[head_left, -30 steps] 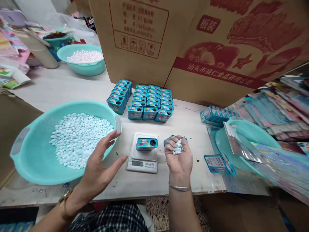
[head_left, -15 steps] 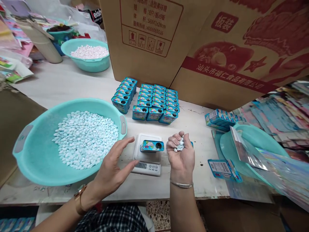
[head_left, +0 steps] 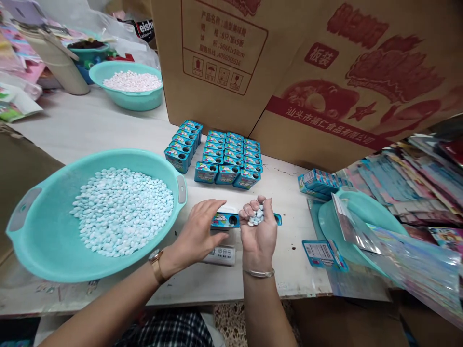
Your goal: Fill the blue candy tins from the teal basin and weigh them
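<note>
My right hand point(head_left: 257, 231) is cupped palm up and holds a small heap of pale blue candies point(head_left: 256, 216). My left hand point(head_left: 198, 232) reaches over a small white scale point(head_left: 221, 254), fingers curved around the left end of a blue tin point(head_left: 224, 220) that sits on it. Another blue tin point(head_left: 278, 219) shows just behind my right hand. A large teal basin point(head_left: 47, 241) full of pale blue candies point(head_left: 123, 209) stands to the left.
Rows of blue tins point(head_left: 220, 156) stand behind the scale, in front of big cardboard boxes point(head_left: 296, 72). A second teal bowl point(head_left: 125, 86) of white candies sits far left. A teal lid point(head_left: 358, 217), blue packs point(head_left: 318, 180) and glossy wrappers point(head_left: 415, 255) lie at right.
My left hand has moved right from beside the basin onto the tin on the scale, covering most of the scale. My right hand has kept its candies and shifted slightly left.
</note>
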A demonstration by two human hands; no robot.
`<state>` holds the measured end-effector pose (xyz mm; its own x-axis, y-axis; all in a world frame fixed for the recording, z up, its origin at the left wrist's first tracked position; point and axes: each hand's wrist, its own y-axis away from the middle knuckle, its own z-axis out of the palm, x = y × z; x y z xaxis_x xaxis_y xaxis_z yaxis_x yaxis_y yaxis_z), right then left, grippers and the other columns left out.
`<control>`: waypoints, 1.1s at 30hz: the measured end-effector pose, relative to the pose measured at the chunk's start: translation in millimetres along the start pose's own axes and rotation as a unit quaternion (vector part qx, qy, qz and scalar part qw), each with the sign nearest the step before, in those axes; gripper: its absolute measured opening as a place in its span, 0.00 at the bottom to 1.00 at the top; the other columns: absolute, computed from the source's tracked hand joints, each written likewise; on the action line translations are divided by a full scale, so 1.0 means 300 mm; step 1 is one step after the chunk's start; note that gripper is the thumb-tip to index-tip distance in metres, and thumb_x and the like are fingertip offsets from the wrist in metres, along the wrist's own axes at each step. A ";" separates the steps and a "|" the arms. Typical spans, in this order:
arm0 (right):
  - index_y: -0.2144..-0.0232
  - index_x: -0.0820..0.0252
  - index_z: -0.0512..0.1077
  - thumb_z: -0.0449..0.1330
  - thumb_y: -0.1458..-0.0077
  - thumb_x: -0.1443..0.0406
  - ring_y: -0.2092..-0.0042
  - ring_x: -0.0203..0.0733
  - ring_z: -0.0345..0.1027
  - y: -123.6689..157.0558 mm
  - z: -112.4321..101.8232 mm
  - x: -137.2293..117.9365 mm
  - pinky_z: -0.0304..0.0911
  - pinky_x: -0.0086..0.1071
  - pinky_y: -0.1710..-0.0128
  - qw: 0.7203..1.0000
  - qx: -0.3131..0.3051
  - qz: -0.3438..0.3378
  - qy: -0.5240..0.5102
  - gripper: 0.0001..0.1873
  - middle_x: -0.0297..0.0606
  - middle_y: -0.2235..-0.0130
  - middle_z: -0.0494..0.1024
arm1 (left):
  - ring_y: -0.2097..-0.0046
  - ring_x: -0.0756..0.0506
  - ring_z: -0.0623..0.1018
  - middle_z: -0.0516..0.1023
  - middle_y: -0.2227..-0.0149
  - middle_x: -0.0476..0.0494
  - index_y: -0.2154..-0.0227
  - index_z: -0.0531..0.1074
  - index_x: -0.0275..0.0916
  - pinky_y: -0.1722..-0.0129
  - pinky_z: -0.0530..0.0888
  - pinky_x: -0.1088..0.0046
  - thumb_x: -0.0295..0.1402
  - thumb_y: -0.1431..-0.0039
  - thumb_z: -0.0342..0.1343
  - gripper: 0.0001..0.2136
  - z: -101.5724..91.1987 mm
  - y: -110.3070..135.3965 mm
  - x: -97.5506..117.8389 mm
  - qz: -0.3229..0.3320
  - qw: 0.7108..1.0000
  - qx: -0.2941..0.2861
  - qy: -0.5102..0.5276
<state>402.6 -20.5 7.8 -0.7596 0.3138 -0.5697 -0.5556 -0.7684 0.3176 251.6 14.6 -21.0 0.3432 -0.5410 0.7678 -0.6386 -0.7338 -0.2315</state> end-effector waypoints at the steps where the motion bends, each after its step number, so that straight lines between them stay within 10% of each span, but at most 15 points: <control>1: 0.69 0.58 0.68 0.63 0.43 0.56 0.77 0.27 0.56 0.002 0.004 0.008 0.59 0.22 0.76 1.000 0.003 -0.012 0.011 0.12 0.24 0.76 0.60 | 0.41 0.37 0.67 0.70 0.43 0.39 0.42 0.61 0.42 0.41 0.65 0.53 0.31 0.49 0.65 0.32 0.012 -0.013 -0.001 -0.001 1.000 -0.003 0.002; 20: 0.69 0.59 0.69 0.63 0.44 0.56 0.80 0.25 0.52 -0.016 0.007 0.023 0.52 0.21 0.80 0.996 -0.015 -0.073 0.056 0.13 0.23 0.77 0.62 | 0.49 0.41 0.74 0.77 0.53 0.43 0.52 0.71 0.41 0.46 0.68 0.57 0.29 0.49 0.65 0.20 0.052 -0.058 0.000 -0.013 1.000 -0.022 0.018; 25: 0.69 0.60 0.67 0.55 0.36 0.59 0.82 0.25 0.48 -0.022 -0.038 -0.081 0.47 0.20 0.84 0.999 -0.020 -0.006 -0.048 0.12 0.23 0.78 0.59 | 0.40 0.41 0.68 0.68 0.41 0.40 0.39 0.60 0.43 0.39 0.66 0.58 0.36 0.47 0.65 0.33 -0.077 0.008 0.032 -0.008 0.999 0.029 0.028; 33: 0.69 0.60 0.67 0.46 0.32 0.60 0.83 0.26 0.49 0.019 -0.146 -0.170 0.49 0.22 0.86 0.996 0.012 -0.017 -0.085 0.17 0.25 0.78 0.61 | 0.43 0.42 0.72 0.73 0.45 0.48 0.45 0.68 0.48 0.40 0.68 0.58 0.39 0.41 0.60 0.21 -0.247 0.183 0.015 -0.109 0.983 0.149 -0.011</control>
<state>453.0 -65.4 5.6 -0.7848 0.4311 -0.4453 -0.5889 -0.7427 0.3188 167.0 2.3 14.1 0.4665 -0.3635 0.8063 -0.3185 -0.9195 -0.2303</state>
